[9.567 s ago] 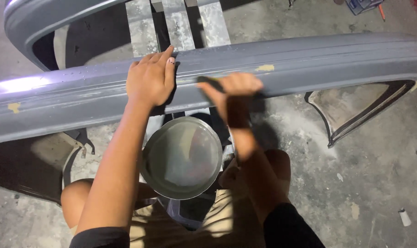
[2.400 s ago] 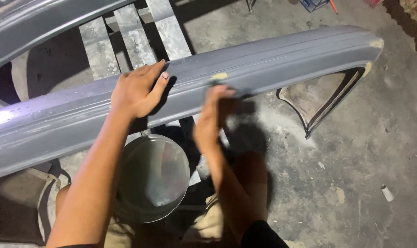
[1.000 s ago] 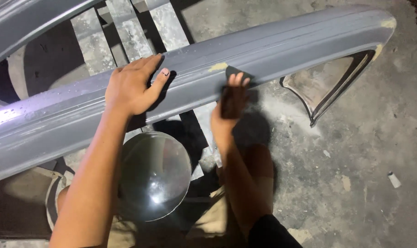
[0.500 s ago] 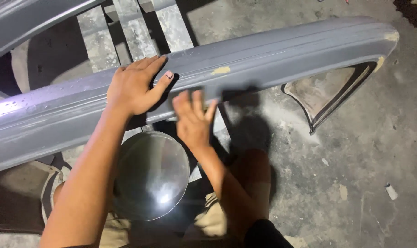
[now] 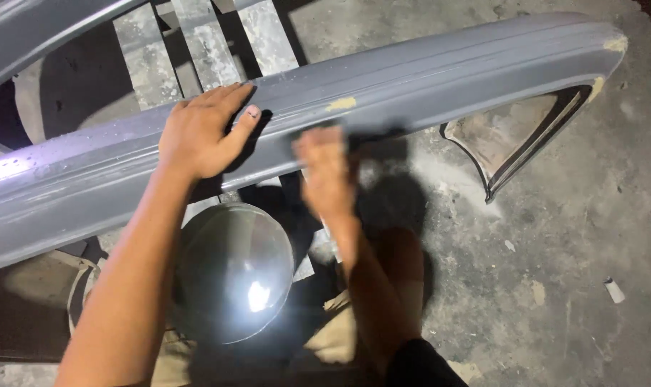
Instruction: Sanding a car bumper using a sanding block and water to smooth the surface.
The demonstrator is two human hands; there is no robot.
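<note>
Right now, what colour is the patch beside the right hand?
Pale yellow patch on the grey bumper; head view.

A round metal bowl (image 5: 233,271) sits below grey wooden slats (image 5: 205,43) on a stained concrete floor (image 5: 554,287).

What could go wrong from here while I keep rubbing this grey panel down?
The long grey car body panel looks propped only on slatted boards; the left hand steadies it, so hard strokes might shift it. The right hand is motion-blurred, so it could overrun the yellowish filler patch. The round metal bowl sits right below and might get knocked.
</note>
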